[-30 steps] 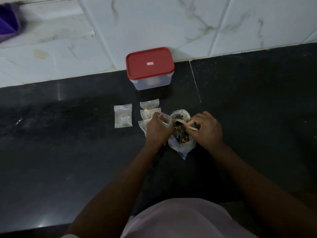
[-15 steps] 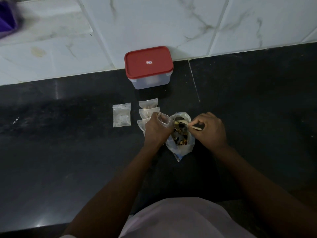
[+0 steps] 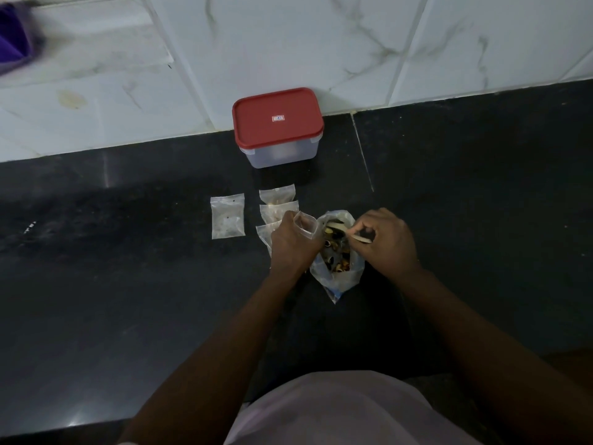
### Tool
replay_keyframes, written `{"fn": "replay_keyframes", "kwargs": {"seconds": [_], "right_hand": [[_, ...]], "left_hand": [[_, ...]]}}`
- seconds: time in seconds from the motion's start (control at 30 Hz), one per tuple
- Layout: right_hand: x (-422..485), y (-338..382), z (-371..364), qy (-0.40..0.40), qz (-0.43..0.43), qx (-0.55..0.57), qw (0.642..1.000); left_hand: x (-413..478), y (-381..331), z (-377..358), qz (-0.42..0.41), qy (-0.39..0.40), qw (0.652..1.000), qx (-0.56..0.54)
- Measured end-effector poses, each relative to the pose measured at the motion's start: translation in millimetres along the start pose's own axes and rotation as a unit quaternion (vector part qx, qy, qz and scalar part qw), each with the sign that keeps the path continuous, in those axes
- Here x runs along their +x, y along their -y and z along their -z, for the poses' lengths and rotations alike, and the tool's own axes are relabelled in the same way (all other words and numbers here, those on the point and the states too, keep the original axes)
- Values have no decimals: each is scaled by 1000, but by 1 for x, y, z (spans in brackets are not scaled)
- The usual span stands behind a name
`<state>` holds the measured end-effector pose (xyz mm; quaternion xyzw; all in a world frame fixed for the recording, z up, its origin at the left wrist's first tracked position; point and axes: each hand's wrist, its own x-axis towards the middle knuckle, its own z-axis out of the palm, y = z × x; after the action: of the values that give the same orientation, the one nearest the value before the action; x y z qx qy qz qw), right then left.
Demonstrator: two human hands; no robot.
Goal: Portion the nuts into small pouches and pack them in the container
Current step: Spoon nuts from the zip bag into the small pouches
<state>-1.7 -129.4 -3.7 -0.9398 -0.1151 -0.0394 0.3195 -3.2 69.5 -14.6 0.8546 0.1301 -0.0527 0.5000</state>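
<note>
My left hand (image 3: 293, 244) grips a small clear pouch (image 3: 306, 223) with its mouth held open, right beside the big plastic bag of mixed nuts (image 3: 337, 252). My right hand (image 3: 385, 240) pinches a pale wooden spoon (image 3: 359, 237) whose bowl reaches over the nut bag's open top. Three filled pouches lie stacked to the left: top (image 3: 277, 194), middle (image 3: 278, 211), and a lower pouch (image 3: 264, 232) partly under my left hand. Another flat pouch (image 3: 227, 216) lies further left. The clear container with a red lid (image 3: 277, 122) stands closed against the wall.
A black stone counter (image 3: 128, 284) runs to a white marble-tiled wall (image 3: 385, 43). A purple object (image 3: 12, 43) sits at the upper left edge. A seam (image 3: 362, 152) crosses the counter right of the container. My light-coloured shirt (image 3: 337, 412) fills the bottom.
My right hand with the spoon has drawn slightly up and to the right out of the nut bag. My left hand keeps holding the open pouch in the same place.
</note>
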Motion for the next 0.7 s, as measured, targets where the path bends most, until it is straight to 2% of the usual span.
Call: {"fn": "replay_keyframes", "kwargs": {"seconds": [0.23, 0.5, 0.7], "right_hand": [[-9, -8, 26, 48, 45, 32, 997], [-1, -7, 14, 3, 2, 6, 1000], [2, -9, 1, 23, -19, 22, 999]], "left_hand": [[2, 2, -1, 7, -11, 1000, -3], [1, 1, -1, -2, -10, 1000, 11], [1, 0, 0, -5, -1, 1000, 11]]}}
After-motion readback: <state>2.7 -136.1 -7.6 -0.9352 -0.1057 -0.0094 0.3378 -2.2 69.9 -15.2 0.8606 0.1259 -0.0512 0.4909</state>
